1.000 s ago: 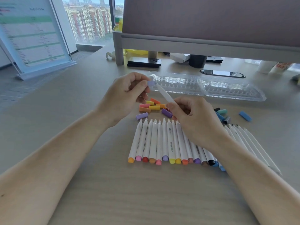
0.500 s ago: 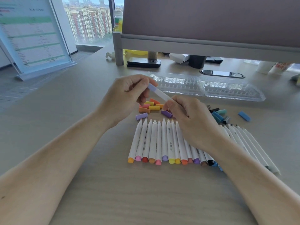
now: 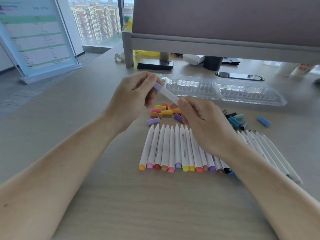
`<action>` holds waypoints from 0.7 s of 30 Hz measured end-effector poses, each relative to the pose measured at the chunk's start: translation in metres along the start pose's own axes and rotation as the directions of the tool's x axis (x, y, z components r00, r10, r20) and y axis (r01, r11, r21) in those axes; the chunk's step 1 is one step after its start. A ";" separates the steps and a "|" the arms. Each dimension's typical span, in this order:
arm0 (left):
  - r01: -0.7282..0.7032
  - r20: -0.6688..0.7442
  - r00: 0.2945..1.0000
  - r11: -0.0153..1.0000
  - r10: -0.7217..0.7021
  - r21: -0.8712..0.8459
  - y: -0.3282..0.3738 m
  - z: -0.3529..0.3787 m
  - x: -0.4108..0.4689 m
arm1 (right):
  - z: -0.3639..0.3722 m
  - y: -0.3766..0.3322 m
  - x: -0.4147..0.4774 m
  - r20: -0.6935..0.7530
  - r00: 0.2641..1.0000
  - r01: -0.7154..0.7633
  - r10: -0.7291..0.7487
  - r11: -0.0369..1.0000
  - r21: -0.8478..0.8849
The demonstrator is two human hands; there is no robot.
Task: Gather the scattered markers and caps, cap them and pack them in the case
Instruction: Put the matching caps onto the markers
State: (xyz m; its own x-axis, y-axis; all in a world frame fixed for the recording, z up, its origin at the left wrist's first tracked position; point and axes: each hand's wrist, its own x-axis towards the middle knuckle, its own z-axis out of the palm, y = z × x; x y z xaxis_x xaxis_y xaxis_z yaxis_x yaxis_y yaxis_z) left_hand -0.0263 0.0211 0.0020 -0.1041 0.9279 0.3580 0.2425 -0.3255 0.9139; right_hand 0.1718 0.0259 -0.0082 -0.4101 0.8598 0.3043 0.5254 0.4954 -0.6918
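I hold one white marker (image 3: 168,94) slanted in the air above the desk. My left hand (image 3: 136,97) pinches the lilac cap (image 3: 158,86) seated on its upper end. My right hand (image 3: 204,122) grips the lower end of the barrel. Below, a row of white uncapped markers (image 3: 174,148) lies side by side with coloured ends toward me. More white markers (image 3: 270,153) lie to the right, partly under my right forearm. Loose warm-coloured caps (image 3: 163,111) sit behind the row, and dark and teal caps (image 3: 236,121) lie further right. The clear plastic case (image 3: 223,90) lies open behind them.
A single blue cap (image 3: 263,121) lies apart at the right. A grey desk divider (image 3: 225,28) stands behind the case, with a black phone (image 3: 239,76) and a black box (image 3: 155,64) under it. A sign stand (image 3: 34,37) stands at the far left.
My left hand pushed the lilac cap onto the marker's tip, and the marker has shortened between my hands. Both hands have moved closer together.
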 end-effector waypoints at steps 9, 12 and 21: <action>-0.036 0.331 0.910 0.750 -0.248 0.660 0.001 -0.031 0.000 | 0.000 0.003 0.001 -0.146 0.989 -0.016 0.030 0.996 0.093; -0.053 0.331 0.904 0.697 -0.271 0.716 -0.001 -0.032 -0.002 | -0.001 0.005 0.002 -0.189 0.981 -0.023 0.043 0.994 0.110; 0.055 0.212 0.922 0.653 -0.323 0.756 -0.003 -0.021 -0.004 | 0.000 0.007 0.002 -0.189 0.980 -0.048 0.066 0.994 0.099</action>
State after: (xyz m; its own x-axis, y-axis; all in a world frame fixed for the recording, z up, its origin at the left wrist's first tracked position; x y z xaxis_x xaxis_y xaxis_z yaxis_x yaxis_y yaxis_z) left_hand -0.0471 0.0144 0.0018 0.0303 0.9995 -0.0060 0.8815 -0.0239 0.4716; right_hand 0.1747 0.0316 -0.0125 -0.2262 0.8985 0.3762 0.4676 0.4390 -0.7672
